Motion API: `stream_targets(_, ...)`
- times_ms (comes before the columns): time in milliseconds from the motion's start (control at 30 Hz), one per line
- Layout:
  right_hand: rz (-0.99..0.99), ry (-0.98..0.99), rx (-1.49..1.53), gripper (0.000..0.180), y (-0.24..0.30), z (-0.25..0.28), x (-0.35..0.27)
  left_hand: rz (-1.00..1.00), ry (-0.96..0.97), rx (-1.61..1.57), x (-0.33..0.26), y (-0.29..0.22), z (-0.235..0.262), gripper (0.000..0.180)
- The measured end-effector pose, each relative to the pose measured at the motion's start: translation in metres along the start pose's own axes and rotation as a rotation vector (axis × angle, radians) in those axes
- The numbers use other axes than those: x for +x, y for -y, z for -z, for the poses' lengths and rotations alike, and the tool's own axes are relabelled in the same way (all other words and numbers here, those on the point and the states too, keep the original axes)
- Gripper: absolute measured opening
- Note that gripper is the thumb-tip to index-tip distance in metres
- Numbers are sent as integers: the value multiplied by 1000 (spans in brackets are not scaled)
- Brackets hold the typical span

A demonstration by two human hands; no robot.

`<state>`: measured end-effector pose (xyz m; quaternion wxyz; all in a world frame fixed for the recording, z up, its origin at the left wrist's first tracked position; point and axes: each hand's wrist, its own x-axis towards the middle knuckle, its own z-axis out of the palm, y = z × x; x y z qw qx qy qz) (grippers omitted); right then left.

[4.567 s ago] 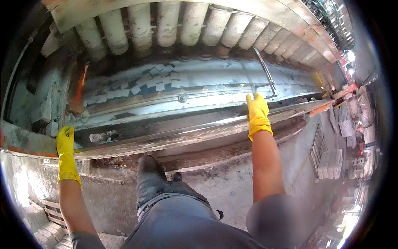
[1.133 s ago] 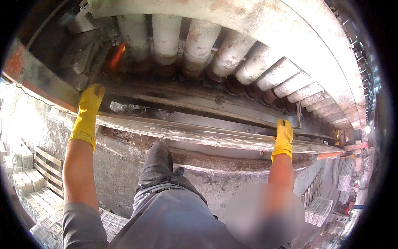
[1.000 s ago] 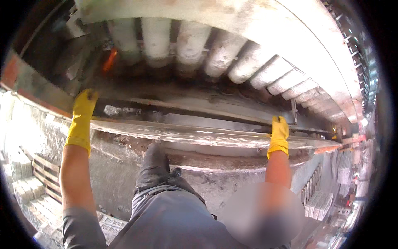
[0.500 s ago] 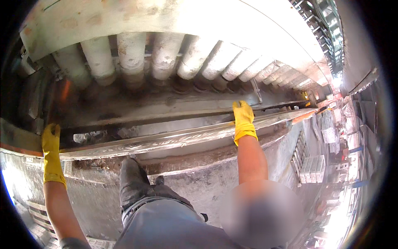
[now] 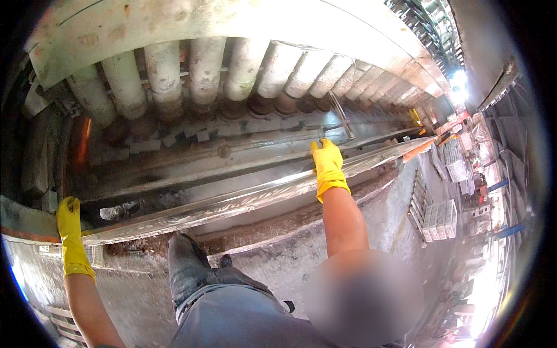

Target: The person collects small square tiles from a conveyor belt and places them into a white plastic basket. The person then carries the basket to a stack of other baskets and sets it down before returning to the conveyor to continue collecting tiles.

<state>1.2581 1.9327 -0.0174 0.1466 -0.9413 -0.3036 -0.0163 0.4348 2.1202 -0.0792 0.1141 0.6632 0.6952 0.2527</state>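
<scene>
My left hand [image 5: 70,226], in a yellow rubber glove, is at the left end of a long metal panel [image 5: 232,202], its fingers curled down at the edge. Farther right, my right hand [image 5: 328,165], gloved alike, reaches across the panel's top edge. Its fingers are bent against the side of the opening, near a long dark beam [image 5: 243,165]; what they grip is hidden. A thin metal rod [image 5: 342,118] slants just beyond my right hand. Behind the beam, small pale blocks [image 5: 145,146] lie in the dusty trough.
A row of thick pale cylinders [image 5: 206,72] lines the far side under a wide whitish cover [image 5: 191,20]. An orange glow [image 5: 83,139] shows at the left. My boots stand on dusty floor [image 5: 278,243]. Stacked pale blocks [image 5: 439,220] and a pallet [image 5: 419,200] stand at the right.
The view has shifted a little. Haze over the trough has thinned, so the pale blocks show more plainly. Both gloved hands stay at about the same places along the panel.
</scene>
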Motion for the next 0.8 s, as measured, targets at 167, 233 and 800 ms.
stream_targets(167, -23, 5, 57, 57, -8, -2, -6, -16, -10, -29, -5, 6, -4, 39)
stream_targets(233, -25, 5, 99, 57, -11, -5, -6, -15, -2, -55, -6, 14, -5, 41)
stream_targets(800, -23, 38, 4, 61, -23, -4, -10, -37, -24, -1, -13, 25, -8, 40)
